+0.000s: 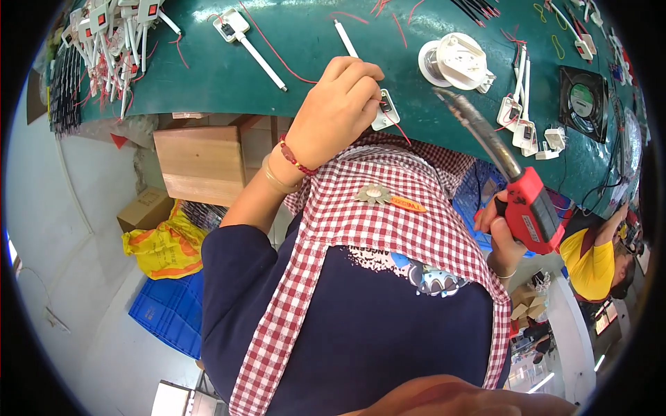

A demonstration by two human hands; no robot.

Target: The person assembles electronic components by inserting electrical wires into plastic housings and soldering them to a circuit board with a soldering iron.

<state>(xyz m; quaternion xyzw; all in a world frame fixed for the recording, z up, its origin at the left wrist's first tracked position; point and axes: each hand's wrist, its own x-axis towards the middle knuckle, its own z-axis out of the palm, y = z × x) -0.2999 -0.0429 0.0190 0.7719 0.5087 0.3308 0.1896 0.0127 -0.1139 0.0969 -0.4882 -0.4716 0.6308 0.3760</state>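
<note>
My left hand (340, 104) pinched a small white switch housing (386, 111) flat against the near edge of the green bench (305, 41), a red wire (397, 126) trailing from it. My right hand (501, 236), well to the right, was closed round the red handle of a soldering gun (513, 187), its tip pointing toward the housing. I judged a steady pinch mattered most, fingers kept off the joint.

Glossy red plastic soldering gun (531, 211) with dull metal barrel; matt green bench mat (312, 62); smooth white plastic housing (386, 111).
</note>
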